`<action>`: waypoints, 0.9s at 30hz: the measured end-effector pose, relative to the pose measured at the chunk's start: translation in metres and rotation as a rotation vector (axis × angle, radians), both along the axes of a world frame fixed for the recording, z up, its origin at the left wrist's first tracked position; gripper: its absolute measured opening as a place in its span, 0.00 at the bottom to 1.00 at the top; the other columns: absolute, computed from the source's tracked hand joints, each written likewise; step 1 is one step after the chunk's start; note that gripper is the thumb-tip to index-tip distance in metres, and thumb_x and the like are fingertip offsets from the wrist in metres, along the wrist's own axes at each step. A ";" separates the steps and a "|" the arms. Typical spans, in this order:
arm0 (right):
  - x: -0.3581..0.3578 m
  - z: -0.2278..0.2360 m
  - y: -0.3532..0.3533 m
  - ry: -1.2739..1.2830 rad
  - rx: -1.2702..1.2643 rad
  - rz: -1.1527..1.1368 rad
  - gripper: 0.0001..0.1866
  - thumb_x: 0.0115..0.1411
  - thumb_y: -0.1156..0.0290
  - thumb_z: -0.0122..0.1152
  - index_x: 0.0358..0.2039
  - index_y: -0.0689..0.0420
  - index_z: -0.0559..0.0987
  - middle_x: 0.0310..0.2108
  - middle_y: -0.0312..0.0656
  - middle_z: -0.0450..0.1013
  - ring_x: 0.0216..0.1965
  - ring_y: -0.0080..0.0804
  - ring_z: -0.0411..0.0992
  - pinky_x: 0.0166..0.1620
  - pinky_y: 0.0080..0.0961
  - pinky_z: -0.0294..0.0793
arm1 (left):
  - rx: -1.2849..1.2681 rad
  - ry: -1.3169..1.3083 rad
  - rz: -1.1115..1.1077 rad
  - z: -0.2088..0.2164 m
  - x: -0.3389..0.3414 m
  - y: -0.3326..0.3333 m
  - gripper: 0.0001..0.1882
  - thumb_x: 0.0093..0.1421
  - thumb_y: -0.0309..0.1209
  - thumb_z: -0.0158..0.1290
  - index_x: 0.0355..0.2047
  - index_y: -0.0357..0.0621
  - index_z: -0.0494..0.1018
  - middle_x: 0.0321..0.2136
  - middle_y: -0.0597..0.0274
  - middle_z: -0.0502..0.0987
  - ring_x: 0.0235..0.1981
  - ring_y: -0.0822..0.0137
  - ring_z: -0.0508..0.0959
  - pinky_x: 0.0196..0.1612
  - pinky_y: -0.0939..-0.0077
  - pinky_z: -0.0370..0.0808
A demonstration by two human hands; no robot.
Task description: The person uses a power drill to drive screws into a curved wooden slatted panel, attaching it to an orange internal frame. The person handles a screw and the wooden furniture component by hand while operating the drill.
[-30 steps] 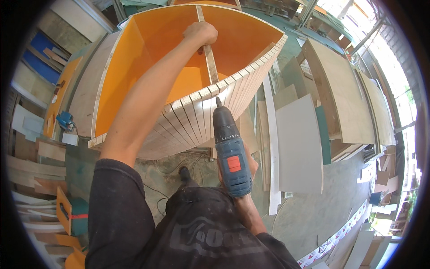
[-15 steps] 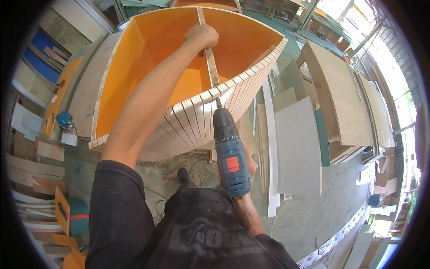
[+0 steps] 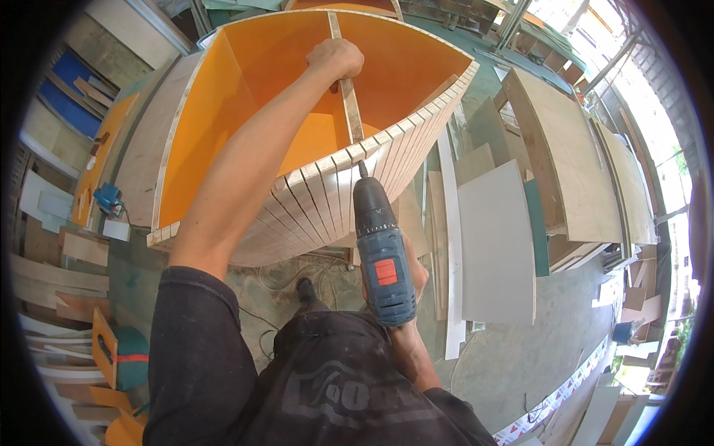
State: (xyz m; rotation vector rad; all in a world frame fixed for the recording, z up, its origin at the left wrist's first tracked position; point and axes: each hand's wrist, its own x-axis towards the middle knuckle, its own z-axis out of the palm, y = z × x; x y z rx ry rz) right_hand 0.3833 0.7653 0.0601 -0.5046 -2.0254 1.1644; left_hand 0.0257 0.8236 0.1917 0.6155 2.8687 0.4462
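Observation:
My right hand (image 3: 413, 279) is wrapped round the grip of a blue and black cordless drill (image 3: 383, 253), whose body hides most of the fingers. The drill's bit (image 3: 363, 169) meets the slatted outer wall just below its top edge, near the end of a wooden strip. That narrow wooden strip (image 3: 349, 111) spans the open top of a large curved cabinet carcass (image 3: 312, 195), orange inside with closely slotted pale wood outside. Closed over the strip, farther off, is my left hand (image 3: 336, 58), its arm reaching across the carcass.
Sheets and panels lean at the right, among them a pale grey panel (image 3: 497, 245) and a plywood box (image 3: 558, 149). A blue power tool (image 3: 108, 199) rests at the left. Offcuts (image 3: 63, 279) are stacked at the lower left. Cables trail over the floor by my foot (image 3: 305, 288).

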 end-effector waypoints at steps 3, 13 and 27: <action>0.003 0.008 0.000 -0.024 -0.039 0.052 0.30 0.55 0.80 0.68 0.61 0.61 0.76 0.41 0.48 0.82 0.40 0.34 0.82 0.46 0.29 0.79 | 0.002 0.016 0.002 -0.001 -0.002 0.000 0.19 0.61 0.30 0.46 0.44 0.31 0.80 0.40 0.43 0.84 0.28 0.52 0.87 0.40 0.60 0.83; 0.002 0.010 0.001 -0.018 -0.027 0.042 0.29 0.55 0.80 0.67 0.60 0.61 0.76 0.41 0.49 0.82 0.40 0.35 0.82 0.46 0.29 0.79 | -0.014 0.010 0.016 0.000 -0.002 0.002 0.20 0.62 0.31 0.46 0.47 0.31 0.80 0.40 0.42 0.84 0.29 0.52 0.87 0.41 0.59 0.82; 0.002 0.010 0.003 -0.042 -0.046 0.060 0.30 0.55 0.80 0.67 0.60 0.61 0.76 0.40 0.48 0.82 0.40 0.36 0.82 0.46 0.31 0.79 | 0.001 0.030 -0.002 -0.003 -0.003 0.001 0.20 0.61 0.30 0.45 0.46 0.32 0.80 0.41 0.44 0.85 0.28 0.53 0.88 0.41 0.61 0.83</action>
